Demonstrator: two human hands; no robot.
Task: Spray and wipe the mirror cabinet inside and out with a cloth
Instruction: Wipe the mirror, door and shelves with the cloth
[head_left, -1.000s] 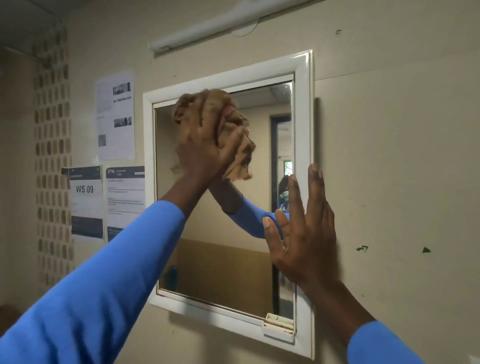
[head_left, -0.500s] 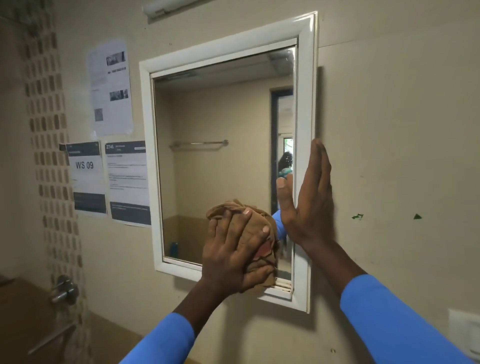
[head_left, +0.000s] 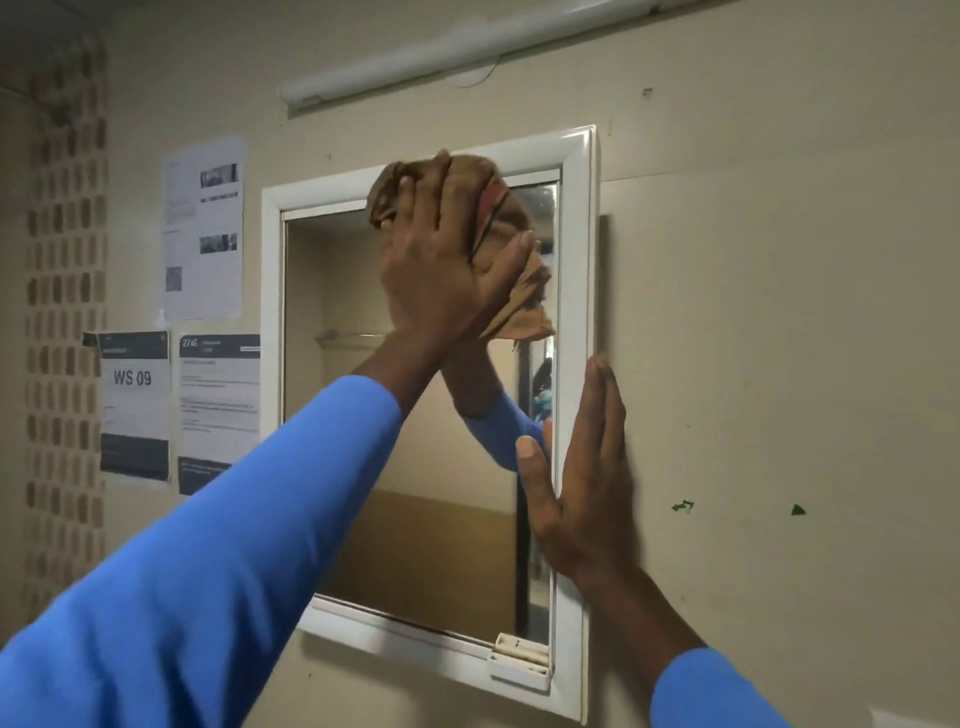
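Note:
The white-framed mirror cabinet (head_left: 576, 312) hangs on the wall with its door closed. My left hand (head_left: 441, 260) presses a bunched brown cloth (head_left: 506, 218) against the top right of the mirror glass, fingers spread over the cloth and the thumb hooked round its right side. My right hand (head_left: 582, 483) lies flat with straight fingers against the frame's right edge, thumb resting on the glass. No spray bottle shows.
Paper notices (head_left: 203, 228) and a "WS 09" sheet (head_left: 134, 405) are taped to the wall left of the cabinet. A tube light (head_left: 467, 47) runs above it. A small white latch (head_left: 519, 660) sits at the frame's lower right corner.
My left hand swept the cloth from the upper glass down to the lower right corner and back up to the top right. My right hand stayed on the right frame edge.

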